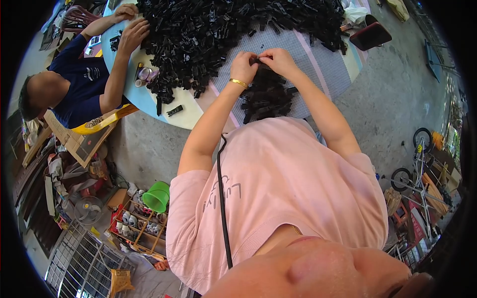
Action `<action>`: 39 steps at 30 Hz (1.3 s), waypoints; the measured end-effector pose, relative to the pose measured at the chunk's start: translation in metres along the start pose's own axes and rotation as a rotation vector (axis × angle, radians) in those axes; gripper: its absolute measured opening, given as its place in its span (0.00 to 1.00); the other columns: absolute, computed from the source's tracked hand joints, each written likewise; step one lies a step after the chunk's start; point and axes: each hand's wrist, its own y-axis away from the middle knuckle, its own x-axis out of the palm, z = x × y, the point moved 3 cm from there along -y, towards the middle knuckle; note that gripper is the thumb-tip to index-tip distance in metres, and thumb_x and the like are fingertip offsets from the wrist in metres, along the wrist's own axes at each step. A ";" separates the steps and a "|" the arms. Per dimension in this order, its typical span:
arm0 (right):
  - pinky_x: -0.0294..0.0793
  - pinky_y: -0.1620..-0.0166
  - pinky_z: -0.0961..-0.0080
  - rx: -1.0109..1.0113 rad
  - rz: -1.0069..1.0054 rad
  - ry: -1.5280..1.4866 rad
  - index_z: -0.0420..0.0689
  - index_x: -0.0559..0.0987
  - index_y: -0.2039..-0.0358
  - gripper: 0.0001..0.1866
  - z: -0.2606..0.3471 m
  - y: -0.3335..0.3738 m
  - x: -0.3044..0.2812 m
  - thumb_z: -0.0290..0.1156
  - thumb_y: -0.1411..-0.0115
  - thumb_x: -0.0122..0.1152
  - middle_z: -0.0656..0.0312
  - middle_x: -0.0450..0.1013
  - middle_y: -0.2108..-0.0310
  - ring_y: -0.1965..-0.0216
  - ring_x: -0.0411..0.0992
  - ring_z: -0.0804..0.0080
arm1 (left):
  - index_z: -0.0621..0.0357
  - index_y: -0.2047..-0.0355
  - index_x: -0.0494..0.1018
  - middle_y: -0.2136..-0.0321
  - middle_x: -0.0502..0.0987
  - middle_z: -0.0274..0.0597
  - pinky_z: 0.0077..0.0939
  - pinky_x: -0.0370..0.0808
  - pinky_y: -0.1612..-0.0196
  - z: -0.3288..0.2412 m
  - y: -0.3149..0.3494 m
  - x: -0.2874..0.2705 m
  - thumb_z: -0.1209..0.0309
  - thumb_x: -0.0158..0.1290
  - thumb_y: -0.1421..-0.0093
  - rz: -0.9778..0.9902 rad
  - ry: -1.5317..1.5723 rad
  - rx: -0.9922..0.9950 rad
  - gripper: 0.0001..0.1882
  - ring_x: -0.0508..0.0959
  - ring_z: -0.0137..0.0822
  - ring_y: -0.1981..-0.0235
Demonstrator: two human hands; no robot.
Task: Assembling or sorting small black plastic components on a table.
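Observation:
My left hand point(243, 68), with a gold bracelet at the wrist, and my right hand point(278, 63) meet over the table. Both are closed, thumbs and fingers pinching a small black piece point(256, 60) between them; the fingers mostly hide it, so its exact kind cannot be told. Just below my hands, close to my body, lies a small heap of black plastic pieces point(268, 97). Beyond them spreads a much larger heap of similar narrow, clip-like black pieces point(194, 42).
The round table point(323, 64) has a patterned top. A phone point(370, 36) stands out at its right edge. At the left, another person point(82, 79) works at the heap with both hands, near a roll of tape point(145, 73). One loose black piece point(175, 110) lies near the edge.

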 end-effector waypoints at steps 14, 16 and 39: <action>0.72 0.71 0.81 0.102 -0.067 -0.308 0.38 0.78 0.69 0.10 -0.024 0.009 0.004 0.31 0.49 0.59 0.60 0.75 0.74 0.76 0.73 0.75 | 0.62 0.72 0.76 0.78 0.77 0.42 0.23 0.72 0.71 0.007 -0.013 -0.002 0.65 0.58 0.54 0.222 0.071 -0.288 0.13 0.76 0.31 0.77; 0.72 0.72 0.81 0.199 0.011 -0.291 0.37 0.78 0.69 0.12 -0.025 0.011 0.003 0.34 0.50 0.59 0.59 0.75 0.75 0.77 0.73 0.76 | 0.62 0.72 0.76 0.79 0.77 0.41 0.23 0.72 0.71 0.008 -0.011 -0.001 0.65 0.58 0.55 0.208 0.052 -0.271 0.14 0.76 0.31 0.78; 0.70 0.74 0.77 0.005 -0.220 0.201 0.45 0.79 0.71 0.11 -0.002 0.017 0.008 0.39 0.48 0.55 0.61 0.74 0.80 0.79 0.73 0.71 | 0.65 0.70 0.73 0.81 0.74 0.39 0.19 0.72 0.77 0.015 -0.032 0.001 0.66 0.51 0.46 0.539 0.136 -0.449 0.12 0.74 0.27 0.81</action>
